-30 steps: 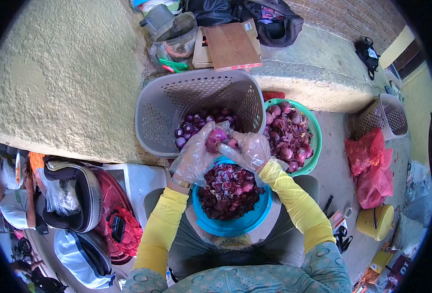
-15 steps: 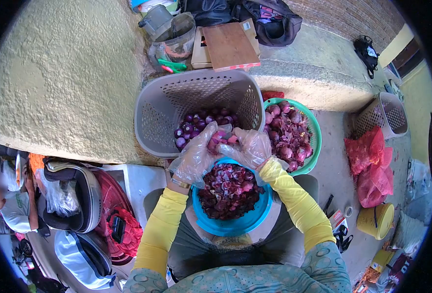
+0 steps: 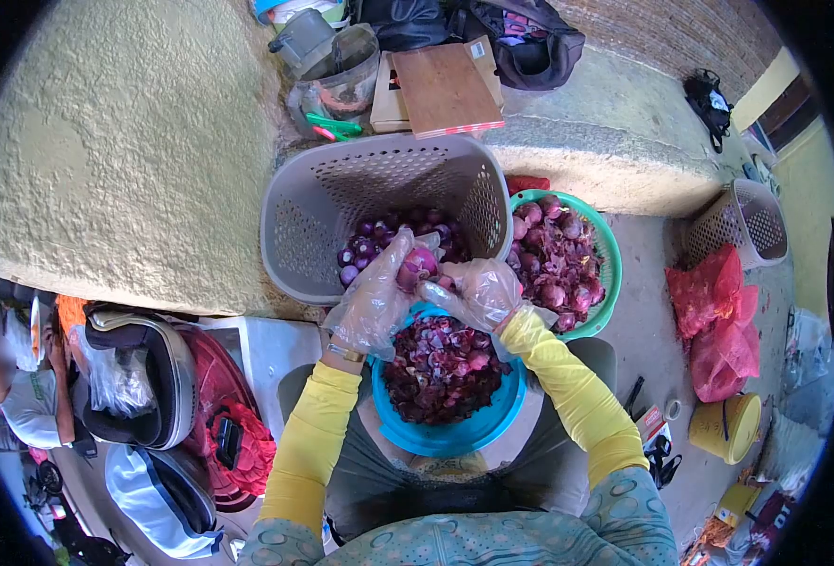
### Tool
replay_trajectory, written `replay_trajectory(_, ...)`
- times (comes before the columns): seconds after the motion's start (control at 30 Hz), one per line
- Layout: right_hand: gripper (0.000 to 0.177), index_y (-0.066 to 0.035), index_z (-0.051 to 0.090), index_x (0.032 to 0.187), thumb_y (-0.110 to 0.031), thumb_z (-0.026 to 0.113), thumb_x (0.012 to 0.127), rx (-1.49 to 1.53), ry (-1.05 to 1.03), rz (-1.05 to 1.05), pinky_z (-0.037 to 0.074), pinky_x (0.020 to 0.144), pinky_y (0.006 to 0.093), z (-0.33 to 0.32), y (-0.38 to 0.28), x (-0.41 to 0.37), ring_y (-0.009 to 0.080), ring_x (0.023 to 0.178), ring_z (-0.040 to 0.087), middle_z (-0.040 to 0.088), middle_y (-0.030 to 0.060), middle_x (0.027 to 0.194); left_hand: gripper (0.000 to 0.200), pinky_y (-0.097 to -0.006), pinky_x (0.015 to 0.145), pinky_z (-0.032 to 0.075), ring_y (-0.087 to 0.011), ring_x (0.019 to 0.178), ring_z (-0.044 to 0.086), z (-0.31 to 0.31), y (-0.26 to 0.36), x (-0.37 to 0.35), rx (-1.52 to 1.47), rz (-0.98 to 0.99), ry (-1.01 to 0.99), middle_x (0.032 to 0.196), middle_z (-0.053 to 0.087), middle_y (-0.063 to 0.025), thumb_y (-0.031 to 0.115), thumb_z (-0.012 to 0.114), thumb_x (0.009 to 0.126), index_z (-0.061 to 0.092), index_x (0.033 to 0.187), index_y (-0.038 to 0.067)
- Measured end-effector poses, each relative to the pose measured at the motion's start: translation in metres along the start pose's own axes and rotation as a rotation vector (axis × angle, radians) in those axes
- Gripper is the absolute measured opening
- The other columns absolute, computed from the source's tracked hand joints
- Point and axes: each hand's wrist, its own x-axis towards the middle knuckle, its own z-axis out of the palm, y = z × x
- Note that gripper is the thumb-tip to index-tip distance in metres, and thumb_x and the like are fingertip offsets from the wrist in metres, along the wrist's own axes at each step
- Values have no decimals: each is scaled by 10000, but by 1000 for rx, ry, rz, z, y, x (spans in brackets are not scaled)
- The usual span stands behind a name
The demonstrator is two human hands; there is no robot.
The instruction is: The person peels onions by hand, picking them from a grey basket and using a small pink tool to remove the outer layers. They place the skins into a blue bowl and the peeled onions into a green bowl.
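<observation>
A red onion point(image 3: 418, 268) is gripped in the fingers of my left hand point(image 3: 372, 294), above the near edge of the grey basket. My right hand point(image 3: 485, 292) is closed just right of it, its fingertips close to the onion; what it holds, if anything, is hidden. Both hands wear clear plastic gloves. Below them, a blue basin point(image 3: 424, 439) holds dark red onion skins point(image 3: 445, 373). Peeled purple onions point(image 3: 362, 247) lie in the grey basket point(image 3: 294, 241). Unpeeled onions and loose skins point(image 3: 557, 255) fill a green basket point(image 3: 611, 274) at the right.
A brown board point(image 3: 443, 90) and bags point(image 3: 535, 47) sit on the ledge behind. At right are a red mesh sack point(image 3: 714, 321), a yellow bucket point(image 3: 740, 426) and another basket point(image 3: 761, 226). A person point(image 3: 35, 406) is at far left, past a padded seat point(image 3: 167, 377).
The onion in my left hand has turned, showing a rounder, smoother purple-pink side. My right hand has shifted slightly, its fingers more curled. The baskets and basin stay put.
</observation>
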Motion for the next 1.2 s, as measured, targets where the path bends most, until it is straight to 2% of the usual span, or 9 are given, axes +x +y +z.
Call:
replay_trajectory(0.1, 443, -96, 711, 813, -534, 742, 875, 3, 123, 15, 545, 597, 467, -5, -4, 0, 366, 628, 690, 676, 159, 668, 468, -373, 991, 530, -210, 1156, 602, -12, -4, 5, -32, -41, -82, 1321, 618, -140, 349, 532, 1086, 550, 1379, -15)
replay_trajectory(0.43, 444, -80, 712, 841, -516, 796, 824, 49, 195, 1, 531, 578, 455, -5, -3, 1, 367, 638, 691, 684, 162, 692, 514, -408, 990, 548, -224, 1105, 642, 3, -2, -1, -20, -44, -61, 1275, 642, -141, 402, 501, 1090, 536, 1395, -9)
replay_trajectory(0.5, 447, -77, 755, 1003, -506, 752, 876, -14, 76, 31, 561, 614, 453, -6, -2, 0, 355, 679, 714, 728, 138, 756, 523, -454, 1008, 543, -233, 1105, 649, 7, 1, -5, -27, -76, -59, 1269, 641, -141, 434, 475, 1093, 541, 1386, 6)
replay_trajectory(0.7, 469, -63, 704, 904, -532, 726, 890, -10, 130, 117, 525, 595, 492, -3, -3, 1, 415, 655, 673, 666, 195, 683, 454, -481, 1023, 534, -248, 1111, 648, 2, -5, -3, -29, 54, -47, 1338, 605, -135, 393, 494, 1087, 554, 1358, 34)
replay_trajectory(0.8, 548, -41, 664, 870, -584, 735, 863, 144, 100, 242, 500, 585, 507, -1, -2, 1, 450, 646, 645, 630, 217, 650, 385, -435, 1030, 527, -238, 1279, 555, 2, -5, -2, -14, 98, -87, 1405, 571, -131, 312, 543, 1064, 596, 1322, 31)
replay_trajectory(0.93, 599, -27, 659, 885, -620, 739, 841, 168, 59, 268, 498, 591, 505, -2, -6, 1, 460, 650, 639, 632, 220, 655, 329, -387, 1056, 502, -238, 1276, 556, -4, -13, 2, 19, 115, -115, 1413, 567, -134, 274, 525, 1070, 609, 1268, 26)
replay_trajectory(1.0, 531, -51, 616, 816, -555, 780, 843, 156, 123, 233, 476, 567, 428, -1, -8, 2, 333, 548, 478, 581, 163, 627, 308, -367, 1074, 483, -234, 1260, 562, -6, -18, 9, 353, 262, -54, 1411, 566, -131, 265, 500, 1083, 611, 1231, 18)
replay_trajectory(1.13, 538, -46, 605, 804, -553, 779, 846, 265, 152, 203, 477, 570, 429, -1, -8, 2, 338, 549, 491, 581, 169, 631, 338, -363, 1077, 474, -221, 1213, 580, 6, -17, -1, 69, 144, -68, 1389, 574, -120, 300, 471, 1101, 605, 1249, 28)
replay_trajectory(1.2, 601, -30, 692, 940, -622, 729, 846, 168, 103, 215, 520, 610, 500, 1, -5, 2, 462, 677, 658, 650, 234, 680, 449, -321, 993, 517, -171, 1114, 624, 8, -18, -2, 579, 497, -126, 1307, 613, -75, 417, 406, 1118, 597, 1333, 72)
